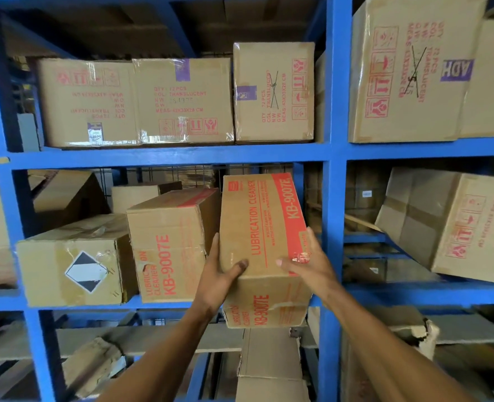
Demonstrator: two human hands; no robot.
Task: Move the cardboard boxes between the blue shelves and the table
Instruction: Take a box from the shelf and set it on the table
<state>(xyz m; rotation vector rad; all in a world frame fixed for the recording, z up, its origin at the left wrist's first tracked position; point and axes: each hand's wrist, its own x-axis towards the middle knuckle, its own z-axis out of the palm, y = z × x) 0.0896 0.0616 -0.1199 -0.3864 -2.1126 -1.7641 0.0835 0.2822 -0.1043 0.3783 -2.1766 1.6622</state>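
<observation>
1. The blue shelves fill the wall, cardboard boxes on every level.
2. A "KB-9007E" lubrication cleaner box sits tilted at the middle shelf's front edge, overhanging it, its twin box at its nine o'clock.
3. Left hand and right hand clasp its sides, thumbs on top.

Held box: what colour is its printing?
Red print on brown cardboard box; clearest in the head view.

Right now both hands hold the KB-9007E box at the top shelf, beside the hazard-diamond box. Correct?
Not quite. The head view shows both hands, left hand and right hand, on the KB-9007E box at the middle shelf; a second KB-9007E box separates it from the hazard-diamond box.
</observation>
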